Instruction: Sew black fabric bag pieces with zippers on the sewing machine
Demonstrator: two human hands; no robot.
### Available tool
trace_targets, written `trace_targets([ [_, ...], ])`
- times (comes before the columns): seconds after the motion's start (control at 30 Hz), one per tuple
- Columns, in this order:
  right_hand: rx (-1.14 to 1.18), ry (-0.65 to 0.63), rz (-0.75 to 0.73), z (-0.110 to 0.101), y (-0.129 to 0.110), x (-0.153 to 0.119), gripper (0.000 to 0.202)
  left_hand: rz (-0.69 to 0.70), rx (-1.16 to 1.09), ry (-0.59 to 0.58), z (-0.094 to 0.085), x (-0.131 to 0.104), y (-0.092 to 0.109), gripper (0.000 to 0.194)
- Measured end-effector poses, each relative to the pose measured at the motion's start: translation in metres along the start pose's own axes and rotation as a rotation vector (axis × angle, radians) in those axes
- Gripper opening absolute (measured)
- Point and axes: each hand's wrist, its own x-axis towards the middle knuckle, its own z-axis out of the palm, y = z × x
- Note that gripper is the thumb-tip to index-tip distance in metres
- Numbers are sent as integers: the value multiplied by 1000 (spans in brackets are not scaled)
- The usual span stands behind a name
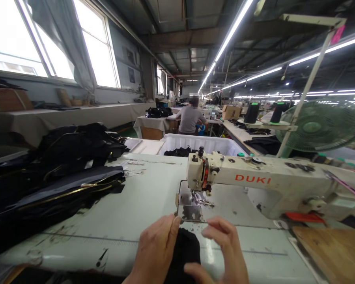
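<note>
A small piece of black fabric (pixel 185 248) lies at the front edge of the pale green table, just below the needle area of a white sewing machine (pixel 239 177) marked DUKI. Along the fabric's left side is my left hand (pixel 158 248), its fingers pressed together and closed on the cloth. My right hand (pixel 225 248) is at the right of the fabric, thumb and fingers apart in a curve, with the thumb near the cloth. The fabric's lower part runs out of view between my hands.
Dark garments with gold zips (pixel 77 185) are piled on the left of the table (pixel 148 189). Behind the machine stands a white bin (pixel 207 142) with dark cloth. A wooden board (pixel 334 252) is at right. Farther off, a person (pixel 189 118) sits, back turned.
</note>
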Motion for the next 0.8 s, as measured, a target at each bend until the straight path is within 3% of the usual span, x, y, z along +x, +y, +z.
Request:
trace_targets([
  [0.13, -147, -70, -140, -2, -3, -3, 17, -24, -73, -36, 4, -4, 6, 44],
  [0.27, -148, -132, -128, -5, -1, -1, 19, -91, -139, -83, 6, -6, 9, 47],
  [0.43, -17, -232, -60, -8, 1, 3, 3, -150, -235, -179, 5, -5, 10, 47],
  [0.67, 95, -259, 88, -16, 2, 13, 9, 233, -451, -48, -3, -8, -3, 29],
  [0.8, 99, -302, 30, -16, 1, 18, 9, 213, -506, -104, -4, -10, -5, 13],
])
